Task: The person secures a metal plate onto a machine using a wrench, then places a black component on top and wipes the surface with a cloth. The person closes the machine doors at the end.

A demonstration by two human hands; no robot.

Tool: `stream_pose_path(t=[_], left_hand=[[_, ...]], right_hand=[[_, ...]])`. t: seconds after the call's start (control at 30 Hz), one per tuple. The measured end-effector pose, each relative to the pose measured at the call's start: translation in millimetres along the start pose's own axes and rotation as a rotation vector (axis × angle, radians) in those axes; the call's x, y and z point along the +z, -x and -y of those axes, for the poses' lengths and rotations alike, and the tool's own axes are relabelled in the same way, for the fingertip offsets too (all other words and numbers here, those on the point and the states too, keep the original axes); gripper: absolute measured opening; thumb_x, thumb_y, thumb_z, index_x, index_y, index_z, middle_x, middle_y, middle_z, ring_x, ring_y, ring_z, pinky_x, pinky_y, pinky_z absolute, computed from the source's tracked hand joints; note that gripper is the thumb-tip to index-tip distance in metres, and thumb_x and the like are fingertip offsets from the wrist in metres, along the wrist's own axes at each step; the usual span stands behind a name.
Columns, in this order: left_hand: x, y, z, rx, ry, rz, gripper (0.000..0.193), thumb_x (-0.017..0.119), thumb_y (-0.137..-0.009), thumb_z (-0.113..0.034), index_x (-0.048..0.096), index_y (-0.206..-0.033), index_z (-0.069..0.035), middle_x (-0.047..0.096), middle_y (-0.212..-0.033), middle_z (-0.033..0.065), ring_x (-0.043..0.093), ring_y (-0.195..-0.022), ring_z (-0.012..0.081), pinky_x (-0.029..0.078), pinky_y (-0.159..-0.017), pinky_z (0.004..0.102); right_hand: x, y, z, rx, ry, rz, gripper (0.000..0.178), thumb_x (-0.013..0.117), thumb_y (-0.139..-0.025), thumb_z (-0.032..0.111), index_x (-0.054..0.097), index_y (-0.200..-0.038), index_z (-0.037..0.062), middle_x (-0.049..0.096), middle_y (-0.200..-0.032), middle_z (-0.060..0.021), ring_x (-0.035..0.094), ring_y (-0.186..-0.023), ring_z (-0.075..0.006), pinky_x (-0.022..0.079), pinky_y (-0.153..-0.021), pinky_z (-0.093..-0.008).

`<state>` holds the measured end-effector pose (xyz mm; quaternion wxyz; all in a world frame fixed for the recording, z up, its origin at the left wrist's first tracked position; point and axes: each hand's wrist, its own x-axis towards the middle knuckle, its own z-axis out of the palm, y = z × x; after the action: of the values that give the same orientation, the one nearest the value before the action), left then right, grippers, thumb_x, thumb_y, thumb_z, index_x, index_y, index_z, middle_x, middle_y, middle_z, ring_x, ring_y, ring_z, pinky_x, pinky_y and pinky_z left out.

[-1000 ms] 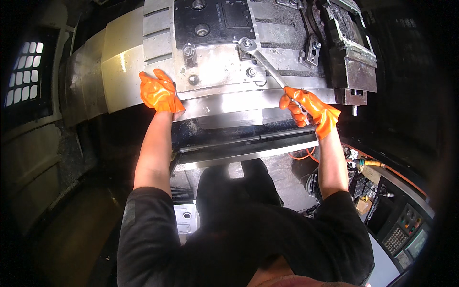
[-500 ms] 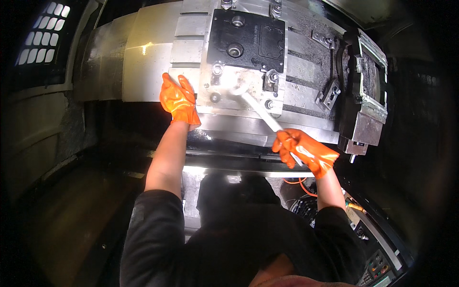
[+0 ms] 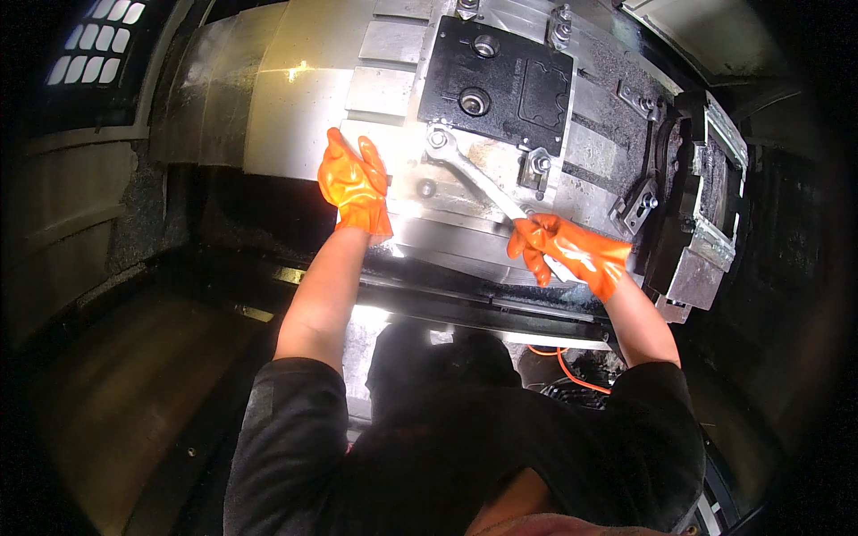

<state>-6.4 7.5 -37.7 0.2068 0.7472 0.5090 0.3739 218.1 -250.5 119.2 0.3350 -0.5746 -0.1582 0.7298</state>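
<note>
My right hand (image 3: 572,252), in an orange rubber glove, is wrapped round the lower end of a long silver wrench (image 3: 484,186). The wrench's ring end sits around a bolt or nut (image 3: 438,138) close to the near left corner of a black rectangular plate (image 3: 499,82). On the left, my left hand (image 3: 354,183), gloved alike, lies with its fingers stretched and the thumb apart at the left edge of the metal fixture plate (image 3: 407,170); nothing shows in it. To the right of the wrench, a clamp with a nut (image 3: 537,166) stands at the black plate's near edge.
The slotted machine table (image 3: 391,89) spreads beneath the fixture. More clamp bolts (image 3: 560,29) stand at its far side. Loose-looking clamp pieces (image 3: 636,205) and a bulky vise-like block (image 3: 702,241) are on the right. An orange hose (image 3: 585,384) hangs below.
The wrench's ring end has moved up and left from over the fixture plate onto the corner bolt. My right hand still grips it. The whole view has shifted and turned slightly.
</note>
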Motion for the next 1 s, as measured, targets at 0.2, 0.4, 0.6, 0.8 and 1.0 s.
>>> stream_pose_path(t=[0.2,0.4,0.6,0.8,1.0], left_hand=[[-13,-3,-23,-0.085,-0.229,0.134,0.038,0.06,-0.098,-0.036,0.054,-0.116,-0.002,0.062,-0.091,0.0187,0.062,-0.083,0.0388,0.05,-0.073,0.045],[-18,0,-36,-0.194,-0.255,0.234,0.049,0.056,-0.102,-0.042,0.054,-0.127,0.0,0.065,-0.106,0.0183,0.065,-0.098,0.0342,0.052,-0.086,0.0397],[-19,2,-28,-0.06,-0.272,0.128,0.042,0.062,-0.096,-0.038,0.055,-0.118,-0.003,0.065,-0.087,0.0201,0.064,-0.08,0.0418,0.051,-0.07,0.0475],[-16,1,-22,-0.136,-0.188,0.146,0.033,0.063,-0.099,-0.033,0.055,-0.115,-0.005,0.059,-0.09,0.0113,0.061,-0.083,0.0268,0.054,-0.069,0.0387],[2,6,-5,-0.381,0.468,0.053,0.023,0.064,-0.103,-0.031,0.058,-0.104,-0.009,0.05,-0.099,-0.0012,0.051,-0.091,0.0086,0.058,-0.075,0.0231]], right_hand=[[4,2,4,0.015,0.072,0.029,0.06,0.052,-0.104,0.057,0.067,-0.1,-0.0013,0.06,-0.063,-0.0039,0.057,-0.046,-0.0146,0.046,-0.047,-0.0278],[12,4,1,0.072,0.061,0.002,0.061,0.052,-0.104,0.057,0.067,-0.102,-0.0014,0.058,-0.064,-0.0028,0.057,-0.048,-0.014,0.046,-0.048,-0.0281],[40,7,-19,0.014,-0.05,-0.051,0.061,0.052,-0.103,0.058,0.067,-0.103,-0.0014,0.057,-0.065,-0.0016,0.056,-0.05,-0.0134,0.046,-0.049,-0.0285],[22,34,-7,-0.076,-0.032,-0.135,0.061,0.052,-0.103,0.058,0.067,-0.104,-0.0014,0.055,-0.066,-0.0005,0.056,-0.052,-0.0128,0.046,-0.05,-0.0289],[-51,15,19,-0.094,-0.24,-0.489,0.061,0.054,-0.102,0.058,0.068,-0.107,-0.0011,0.051,-0.069,0.0029,0.055,-0.057,-0.011,0.046,-0.052,-0.0289]])
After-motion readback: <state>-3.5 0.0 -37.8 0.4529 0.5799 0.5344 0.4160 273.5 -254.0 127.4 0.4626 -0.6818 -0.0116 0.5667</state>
